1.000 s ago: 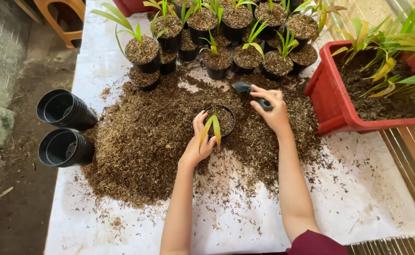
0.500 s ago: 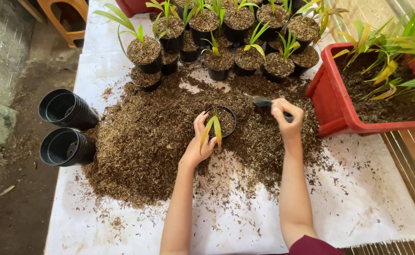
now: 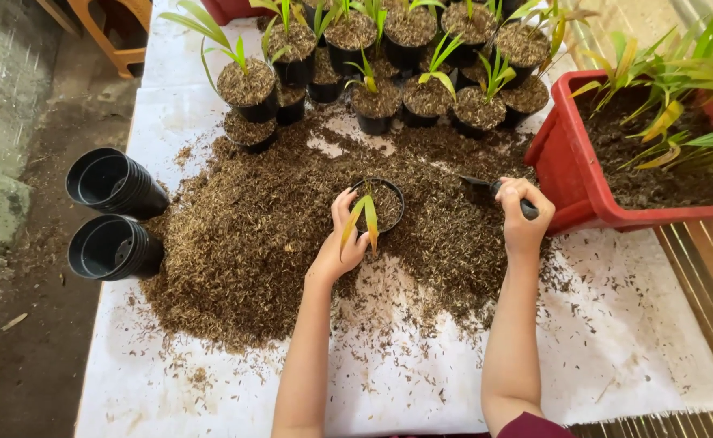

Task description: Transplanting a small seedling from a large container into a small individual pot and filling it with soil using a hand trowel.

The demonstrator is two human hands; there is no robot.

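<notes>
Left hand (image 3: 342,247): cupped around the near-left side of the small black pot (image 3: 389,212), fingers curled on its rim and wall; grasping it.
Small black pot: stands upright in the middle of the heap, partly filled with the same brown mix; between the two hands, touching the left one, apart from the right one.
Seedling (image 3: 363,217): yellow-green leaves, planted at the pot's left edge, drooping over the left hand's fingers.
Right hand (image 3: 523,217): clenched around the handle of the dark scoop (image 3: 486,186); knuckles up, wrist toward the camera.
Dark scoop: blade points left, low over the heap, to the right of the pot and not touching it; whether the blade carries any mix, cannot tell.
Heap of potting mix (image 3: 251,243): brown, husk-like, spread wide over the white cloth (image 3: 616,341) that covers the table.
Red planter box (image 3: 563,174): just beside the right hand, on its right; holds dark soil and long green-yellow leaves.
Filled pots (image 3: 409,97): a cluster at the far edge of the heap, each with a small green shoot.
Empty black pots (image 3: 113,219): two nested stacks lying on their sides at the table's left edge, well apart from both hands.
</notes>
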